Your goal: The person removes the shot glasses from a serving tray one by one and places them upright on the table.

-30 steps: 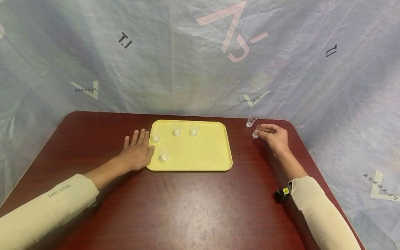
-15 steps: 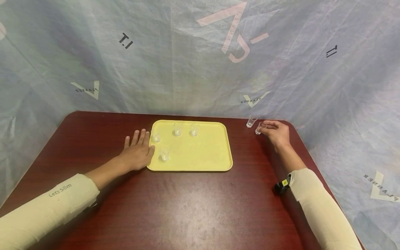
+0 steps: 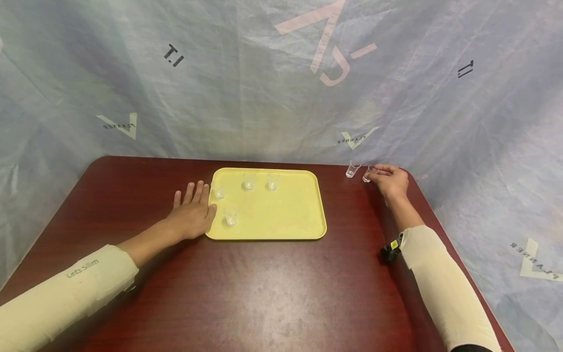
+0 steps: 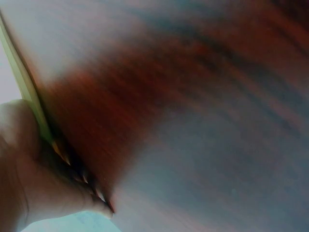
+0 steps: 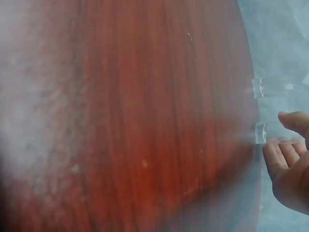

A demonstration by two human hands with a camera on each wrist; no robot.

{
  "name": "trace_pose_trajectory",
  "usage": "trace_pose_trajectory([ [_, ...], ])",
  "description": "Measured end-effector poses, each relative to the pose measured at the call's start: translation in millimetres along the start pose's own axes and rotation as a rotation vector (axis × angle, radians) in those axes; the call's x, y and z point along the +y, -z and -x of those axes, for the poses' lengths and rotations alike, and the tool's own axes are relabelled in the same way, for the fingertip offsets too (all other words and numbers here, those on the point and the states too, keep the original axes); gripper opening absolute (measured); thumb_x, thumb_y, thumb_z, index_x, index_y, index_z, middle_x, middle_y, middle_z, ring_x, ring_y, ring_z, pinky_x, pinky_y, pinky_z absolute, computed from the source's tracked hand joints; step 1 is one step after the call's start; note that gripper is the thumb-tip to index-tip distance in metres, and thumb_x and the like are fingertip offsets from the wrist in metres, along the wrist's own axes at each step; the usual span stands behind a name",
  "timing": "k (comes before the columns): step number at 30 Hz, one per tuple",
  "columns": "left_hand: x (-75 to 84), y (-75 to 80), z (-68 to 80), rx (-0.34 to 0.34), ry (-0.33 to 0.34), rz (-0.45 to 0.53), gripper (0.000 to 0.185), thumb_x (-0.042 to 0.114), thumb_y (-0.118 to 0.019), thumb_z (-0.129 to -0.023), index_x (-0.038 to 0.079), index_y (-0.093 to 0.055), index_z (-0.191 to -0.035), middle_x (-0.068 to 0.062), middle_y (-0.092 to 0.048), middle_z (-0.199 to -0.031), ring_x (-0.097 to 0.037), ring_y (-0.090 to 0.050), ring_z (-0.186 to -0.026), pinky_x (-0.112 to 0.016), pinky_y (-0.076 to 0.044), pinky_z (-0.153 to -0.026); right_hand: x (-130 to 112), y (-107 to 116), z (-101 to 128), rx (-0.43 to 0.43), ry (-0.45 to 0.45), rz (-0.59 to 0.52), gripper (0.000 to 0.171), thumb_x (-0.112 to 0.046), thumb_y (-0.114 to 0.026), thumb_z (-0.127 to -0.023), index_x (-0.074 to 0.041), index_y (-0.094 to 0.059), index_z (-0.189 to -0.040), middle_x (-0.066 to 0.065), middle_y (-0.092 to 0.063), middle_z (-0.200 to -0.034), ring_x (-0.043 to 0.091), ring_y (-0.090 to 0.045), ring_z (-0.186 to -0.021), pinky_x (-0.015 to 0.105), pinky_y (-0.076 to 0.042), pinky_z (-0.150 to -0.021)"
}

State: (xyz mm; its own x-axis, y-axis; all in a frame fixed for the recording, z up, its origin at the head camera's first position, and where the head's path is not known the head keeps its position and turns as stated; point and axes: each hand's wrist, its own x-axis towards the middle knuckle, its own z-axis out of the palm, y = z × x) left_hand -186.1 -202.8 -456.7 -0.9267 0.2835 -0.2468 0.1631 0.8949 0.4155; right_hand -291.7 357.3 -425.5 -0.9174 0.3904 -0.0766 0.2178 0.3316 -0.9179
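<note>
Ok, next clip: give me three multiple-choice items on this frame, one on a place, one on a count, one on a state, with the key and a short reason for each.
1. Where does the left hand lie?
A. flat on the table against the tray's left edge
B. inside the tray
C. at the table's far right corner

2. How many small clear cups stand on the yellow tray?
A. two
B. four
C. six

3. What is the right hand doing?
A. lying flat with nothing in it
B. pinching a small clear cup
C. lifting the tray

Key: 1 A, the palm rests on the table with the thumb at the tray rim. 2 B, three cups stand along the far edge and one nearer the left hand. 3 B, its fingertips close round the held cup, beside a loose cup, near the table's far right corner.
</note>
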Motion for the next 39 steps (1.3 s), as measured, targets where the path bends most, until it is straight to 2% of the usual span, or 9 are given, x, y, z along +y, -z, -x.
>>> trace_pose_trajectory([
  [11, 4.4, 2.3, 4.2, 0.010, -0.005, 0.017, 0.084, 0.049, -0.019, -0.121, -0.007, 0.004, -0.178, -0.031, 0.014, -0.186, -0.054, 0.019, -0.173, -0.079, 0.013, -0.133, -1, -6, -10, 0.048, -0.005, -0.028, 0.050, -0.007, -0.092, -0.094, 0.000, -0.075, -0.140, -0.033, -0.071, -0.071, -0.014, -0.070, -0.075, 0.008, -0.056, -0.074],
  [16, 5.4, 3.0, 4.4, 0.016, -0.002, 0.001, 0.082, 0.046, -0.020, -0.121, -0.009, 0.003, -0.177, -0.031, 0.013, -0.186, -0.055, 0.017, -0.173, -0.080, 0.012, -0.133, 1, -5, -9, 0.051, -0.041, 0.031, 0.055, -0.018, -0.094, -0.094, -0.005, -0.074, -0.144, -0.034, -0.068, -0.075, -0.012, -0.069, -0.079, 0.011, -0.055, -0.078],
  [21, 8.6, 4.5, 5.3, 0.009, 0.006, -0.013, 0.080, 0.044, -0.020, -0.122, -0.009, 0.004, -0.177, -0.031, 0.014, -0.186, -0.055, 0.018, -0.173, -0.079, 0.012, -0.134, 4, -4, -3, 0.054, -0.084, 0.043, 0.060, -0.024, -0.095, -0.093, -0.009, -0.071, -0.145, -0.026, -0.067, -0.083, -0.008, -0.068, -0.084, 0.014, -0.055, -0.081],
  [28, 5.0, 2.1, 4.0, 0.019, -0.003, 0.014, 0.085, 0.051, -0.019, -0.120, -0.007, 0.003, -0.178, -0.031, 0.014, -0.186, -0.054, 0.018, -0.173, -0.079, 0.013, -0.133, 7, -1, 5, 0.049, -0.066, 0.031, 0.061, -0.023, -0.097, -0.092, -0.007, -0.072, -0.145, -0.028, -0.069, -0.082, -0.009, -0.069, -0.085, 0.012, -0.055, -0.082],
  [35, 11.5, 5.4, 7.5, 0.007, 0.015, -0.005, 0.081, 0.045, -0.020, -0.121, -0.009, 0.004, -0.177, -0.031, 0.014, -0.186, -0.054, 0.018, -0.173, -0.078, 0.013, -0.134, 11, 3, 12, 0.025, -0.048, 0.046, 0.059, -0.019, -0.095, -0.093, -0.005, -0.071, -0.145, -0.026, -0.070, -0.086, -0.010, -0.069, -0.089, 0.010, -0.056, -0.082],
  [39, 11.6, 5.6, 6.6, 0.005, 0.021, -0.015, 0.080, 0.043, -0.020, -0.121, -0.009, 0.004, -0.177, -0.030, 0.014, -0.186, -0.054, 0.018, -0.174, -0.077, 0.012, -0.135, 13, 5, 16, 0.020, -0.029, 0.076, 0.062, -0.023, -0.096, -0.093, -0.005, -0.071, -0.147, -0.028, -0.069, -0.085, -0.011, -0.069, -0.090, 0.009, -0.055, -0.081],
])
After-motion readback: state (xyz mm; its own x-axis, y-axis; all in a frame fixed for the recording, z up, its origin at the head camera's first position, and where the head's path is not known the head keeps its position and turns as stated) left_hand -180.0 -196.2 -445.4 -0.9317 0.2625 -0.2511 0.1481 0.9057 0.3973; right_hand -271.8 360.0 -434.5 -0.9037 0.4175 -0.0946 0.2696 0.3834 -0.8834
